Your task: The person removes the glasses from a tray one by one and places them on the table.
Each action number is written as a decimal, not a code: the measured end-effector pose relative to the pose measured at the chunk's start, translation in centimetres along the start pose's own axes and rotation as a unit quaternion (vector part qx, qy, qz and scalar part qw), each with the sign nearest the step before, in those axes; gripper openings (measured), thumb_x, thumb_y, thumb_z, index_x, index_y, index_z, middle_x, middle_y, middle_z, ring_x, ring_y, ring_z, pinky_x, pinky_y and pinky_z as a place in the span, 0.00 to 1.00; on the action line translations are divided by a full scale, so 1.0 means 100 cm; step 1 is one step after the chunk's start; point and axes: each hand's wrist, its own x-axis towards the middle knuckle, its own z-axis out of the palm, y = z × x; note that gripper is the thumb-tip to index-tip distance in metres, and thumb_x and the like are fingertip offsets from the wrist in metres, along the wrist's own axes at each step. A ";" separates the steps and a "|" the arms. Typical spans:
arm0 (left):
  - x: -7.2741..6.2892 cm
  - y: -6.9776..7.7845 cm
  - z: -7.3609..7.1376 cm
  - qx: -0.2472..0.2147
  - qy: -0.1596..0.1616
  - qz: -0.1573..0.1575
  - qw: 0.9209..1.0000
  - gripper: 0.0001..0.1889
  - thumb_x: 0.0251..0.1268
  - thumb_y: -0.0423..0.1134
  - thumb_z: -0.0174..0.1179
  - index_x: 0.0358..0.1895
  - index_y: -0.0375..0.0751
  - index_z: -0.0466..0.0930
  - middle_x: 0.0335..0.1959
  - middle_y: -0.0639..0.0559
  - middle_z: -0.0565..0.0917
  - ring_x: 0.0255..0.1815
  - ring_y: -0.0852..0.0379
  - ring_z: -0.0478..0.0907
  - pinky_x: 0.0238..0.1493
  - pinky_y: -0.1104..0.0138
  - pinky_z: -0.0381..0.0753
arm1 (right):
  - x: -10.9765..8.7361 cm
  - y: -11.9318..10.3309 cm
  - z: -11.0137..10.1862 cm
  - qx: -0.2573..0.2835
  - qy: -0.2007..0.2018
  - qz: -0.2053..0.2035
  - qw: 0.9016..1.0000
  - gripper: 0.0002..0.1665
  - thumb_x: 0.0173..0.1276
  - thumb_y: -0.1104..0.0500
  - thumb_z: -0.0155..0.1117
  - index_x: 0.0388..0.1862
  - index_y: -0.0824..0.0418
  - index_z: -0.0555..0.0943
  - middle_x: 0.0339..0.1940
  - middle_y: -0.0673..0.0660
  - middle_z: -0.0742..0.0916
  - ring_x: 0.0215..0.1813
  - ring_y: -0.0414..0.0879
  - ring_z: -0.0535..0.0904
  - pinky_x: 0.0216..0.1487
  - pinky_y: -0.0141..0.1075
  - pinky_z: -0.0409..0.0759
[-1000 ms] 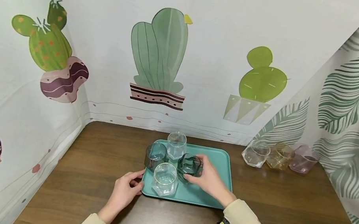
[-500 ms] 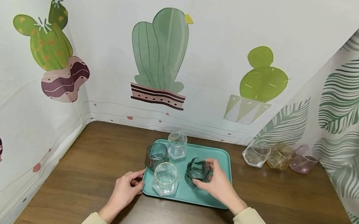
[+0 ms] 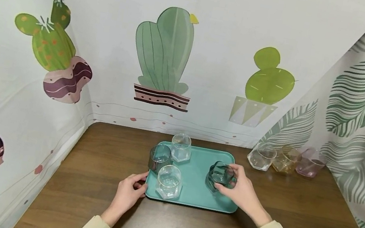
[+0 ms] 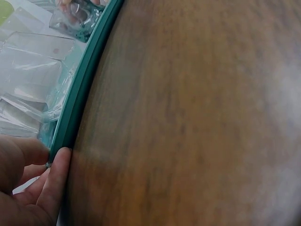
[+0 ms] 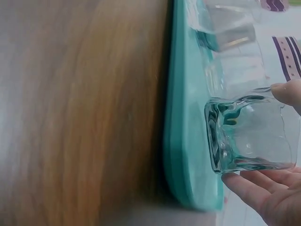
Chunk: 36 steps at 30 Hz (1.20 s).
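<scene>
In the head view, my right hand (image 3: 244, 190) grips a dark smoky glass tumbler (image 3: 217, 177) with a wavy rim, over the right part of a teal tray (image 3: 197, 155). The right wrist view shows this tumbler (image 5: 254, 132) between thumb and fingers, its thick base close over the tray. At the tray's left front corner, my left hand (image 3: 128, 194) pinches the edge, thumb and fingers on either side of the rim (image 4: 84, 84). A clear faceted glass (image 3: 168, 183) stands nearest that hand. Behind it are a blue-grey glass (image 3: 160, 159) and another clear glass (image 3: 181, 148).
Three more glasses stand in a row at the table's back right: a clear one (image 3: 261, 157), an amber one (image 3: 286, 160) and a pink one (image 3: 310, 163). A cactus-printed white cloth (image 3: 215, 54) hangs behind the wooden table (image 3: 106, 149).
My right hand has carried the dark smoky tumbler rightward, away from the other glasses on the tray. The left hand has stayed at the tray's corner.
</scene>
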 end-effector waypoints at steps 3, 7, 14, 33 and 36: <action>0.001 -0.001 0.001 0.001 0.002 -0.002 1.000 0.21 0.63 0.23 0.66 0.61 0.32 0.85 0.44 0.41 0.86 0.31 0.63 0.81 0.27 0.73 0.89 | -0.003 0.003 -0.011 -0.002 0.012 0.004 1.000 0.45 0.61 0.57 0.82 0.67 0.69 0.65 0.63 0.73 0.82 0.63 0.65 0.80 0.56 0.52 0.88; 0.001 -0.002 0.001 0.004 0.003 0.003 1.000 0.21 0.63 0.22 0.66 0.61 0.31 0.85 0.44 0.41 0.86 0.30 0.63 0.81 0.27 0.72 0.89 | -0.008 0.008 -0.025 -0.001 0.024 0.013 1.000 0.45 0.62 0.58 0.81 0.68 0.71 0.64 0.62 0.75 0.82 0.61 0.66 0.82 0.54 0.51 0.89; 0.001 -0.002 0.001 -0.002 0.001 -0.003 1.000 0.22 0.63 0.22 0.66 0.61 0.32 0.85 0.44 0.41 0.86 0.30 0.64 0.81 0.28 0.72 0.89 | -0.016 0.021 -0.047 -0.013 0.046 0.026 0.999 0.46 0.64 0.59 0.79 0.70 0.73 0.62 0.61 0.77 0.81 0.58 0.68 0.83 0.52 0.48 0.90; 0.000 0.000 -0.001 -0.010 -0.002 -0.008 1.000 0.22 0.64 0.22 0.65 0.62 0.32 0.84 0.46 0.40 0.86 0.32 0.60 0.82 0.28 0.73 0.89 | -0.038 0.054 -0.101 -0.065 0.075 0.092 0.991 0.50 0.68 0.51 0.76 0.72 0.76 0.58 0.64 0.81 0.75 0.57 0.77 0.81 0.49 0.53 0.89; 0.000 0.000 -0.001 -0.011 -0.002 -0.008 1.000 0.22 0.63 0.22 0.66 0.62 0.32 0.84 0.46 0.40 0.86 0.32 0.60 0.82 0.28 0.73 0.89 | -0.040 0.062 -0.111 -0.072 0.083 0.098 0.989 0.51 0.68 0.50 0.75 0.72 0.77 0.57 0.64 0.82 0.74 0.56 0.78 0.80 0.45 0.50 0.90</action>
